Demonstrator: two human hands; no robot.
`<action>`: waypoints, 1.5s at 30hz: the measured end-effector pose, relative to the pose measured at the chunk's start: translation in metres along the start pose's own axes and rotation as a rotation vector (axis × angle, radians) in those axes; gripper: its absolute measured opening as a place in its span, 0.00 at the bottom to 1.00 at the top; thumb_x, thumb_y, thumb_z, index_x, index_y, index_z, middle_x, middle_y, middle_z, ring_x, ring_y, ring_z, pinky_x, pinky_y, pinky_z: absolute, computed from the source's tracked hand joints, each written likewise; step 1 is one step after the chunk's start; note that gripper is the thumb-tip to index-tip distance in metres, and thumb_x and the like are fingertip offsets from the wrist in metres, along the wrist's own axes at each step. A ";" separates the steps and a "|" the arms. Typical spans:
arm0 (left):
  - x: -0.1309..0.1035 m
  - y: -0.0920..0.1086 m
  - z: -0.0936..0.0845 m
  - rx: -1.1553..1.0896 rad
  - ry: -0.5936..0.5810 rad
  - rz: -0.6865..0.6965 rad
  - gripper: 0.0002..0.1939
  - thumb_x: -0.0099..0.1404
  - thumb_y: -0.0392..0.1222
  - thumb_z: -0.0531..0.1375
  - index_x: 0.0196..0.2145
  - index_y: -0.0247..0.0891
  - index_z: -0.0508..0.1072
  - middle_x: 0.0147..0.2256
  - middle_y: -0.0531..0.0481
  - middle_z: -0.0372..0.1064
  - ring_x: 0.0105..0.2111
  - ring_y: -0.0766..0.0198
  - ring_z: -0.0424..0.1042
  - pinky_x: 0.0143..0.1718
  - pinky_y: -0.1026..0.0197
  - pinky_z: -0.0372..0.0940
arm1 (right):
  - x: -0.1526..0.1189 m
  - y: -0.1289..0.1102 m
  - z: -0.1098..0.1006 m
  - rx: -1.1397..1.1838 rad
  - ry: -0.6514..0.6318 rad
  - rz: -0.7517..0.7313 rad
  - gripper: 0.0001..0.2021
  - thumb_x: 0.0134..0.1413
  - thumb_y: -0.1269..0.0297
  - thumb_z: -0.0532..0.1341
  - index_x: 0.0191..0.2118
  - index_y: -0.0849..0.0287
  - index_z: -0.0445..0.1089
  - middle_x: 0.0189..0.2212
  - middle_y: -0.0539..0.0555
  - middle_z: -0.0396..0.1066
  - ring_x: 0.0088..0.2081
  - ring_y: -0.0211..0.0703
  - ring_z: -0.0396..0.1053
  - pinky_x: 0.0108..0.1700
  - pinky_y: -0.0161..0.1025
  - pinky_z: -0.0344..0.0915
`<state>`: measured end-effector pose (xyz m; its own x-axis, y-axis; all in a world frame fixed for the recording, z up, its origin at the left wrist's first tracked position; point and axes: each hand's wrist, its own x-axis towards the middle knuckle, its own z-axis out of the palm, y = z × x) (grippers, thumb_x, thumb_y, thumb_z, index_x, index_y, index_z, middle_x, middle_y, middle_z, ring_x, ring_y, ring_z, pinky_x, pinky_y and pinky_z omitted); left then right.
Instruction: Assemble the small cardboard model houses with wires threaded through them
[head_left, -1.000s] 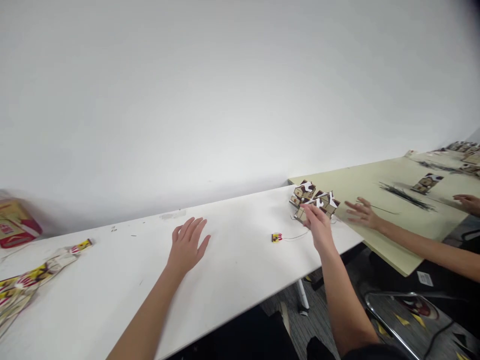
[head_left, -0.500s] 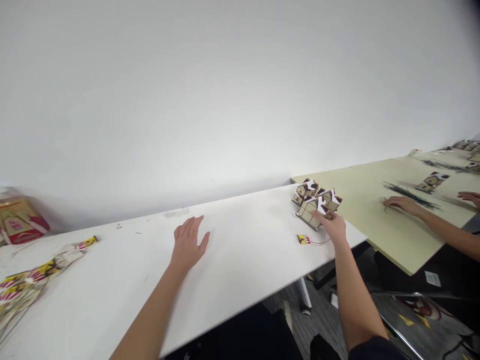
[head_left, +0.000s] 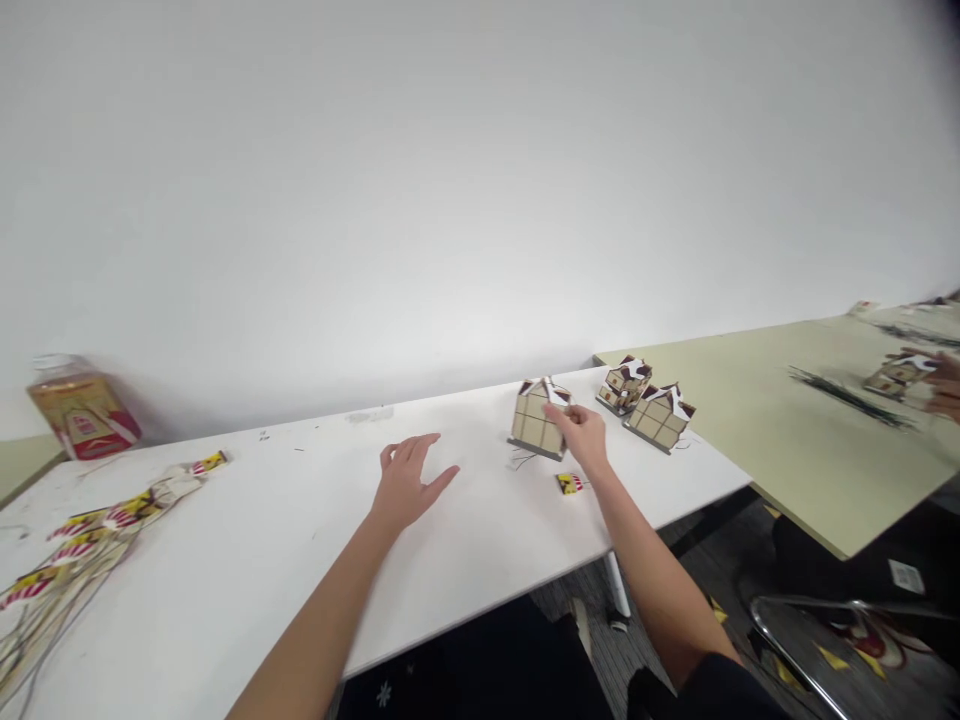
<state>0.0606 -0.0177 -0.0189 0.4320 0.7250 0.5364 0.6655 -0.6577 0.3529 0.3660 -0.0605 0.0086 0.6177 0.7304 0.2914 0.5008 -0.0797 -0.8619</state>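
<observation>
My right hand (head_left: 581,435) is closed on a small model house (head_left: 535,420) with tan walls and a white-patched dark roof, held just over the white table (head_left: 465,560). Thin wires hang under its grey base. Below it lies a small yellow, red and white tag (head_left: 568,484) that seems to be on a wire. Two more model houses stand to the right, one at the back (head_left: 625,385) and one in front (head_left: 660,417). My left hand (head_left: 407,480) hovers low over the table or rests on it, fingers apart, holding nothing.
At the left lie several wired yellow and red tags (head_left: 131,510), with a red and tan carton-like container (head_left: 84,410) behind. A cream table (head_left: 750,400) adjoins at right, bearing dark green strands (head_left: 847,395) and a co-worker's hands (head_left: 946,385) at another house. A wall stands behind.
My right hand has drawn one house leftward, away from the other two, and its tag has shifted left too. My view has turned slightly left. The co-worker's hand has left the strands.
</observation>
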 end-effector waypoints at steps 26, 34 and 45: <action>0.020 -0.025 -0.023 -1.356 0.218 -1.040 0.20 0.48 0.49 0.64 0.37 0.34 0.72 0.33 0.44 0.73 0.28 0.57 0.71 0.31 0.57 0.63 | -0.045 -0.072 0.133 0.356 -0.301 -0.407 0.24 0.64 0.51 0.41 0.41 0.56 0.72 0.28 0.51 0.68 0.31 0.40 0.64 0.37 0.37 0.57; 0.018 -0.047 -0.030 -1.785 0.202 -0.988 0.20 0.53 0.46 0.60 0.43 0.38 0.72 0.39 0.44 0.75 0.37 0.53 0.74 0.38 0.52 0.68 | -0.041 -0.069 0.141 0.645 -0.348 -0.089 0.16 0.57 0.50 0.53 0.27 0.57 0.64 0.28 0.49 0.64 0.28 0.37 0.56 0.32 0.36 0.55; 0.011 -0.050 -0.017 -1.866 -0.039 -0.674 0.24 0.53 0.47 0.59 0.46 0.34 0.72 0.44 0.41 0.73 0.48 0.47 0.70 0.55 0.43 0.58 | -0.052 -0.072 0.142 0.645 -0.099 -0.046 0.17 0.57 0.49 0.53 0.28 0.57 0.62 0.25 0.48 0.60 0.29 0.37 0.56 0.34 0.36 0.57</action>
<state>0.0217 0.0193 -0.0174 0.4553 0.8903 -0.0084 -0.6398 0.3337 0.6923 0.2125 0.0035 -0.0034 0.5298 0.7850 0.3210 0.0424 0.3536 -0.9345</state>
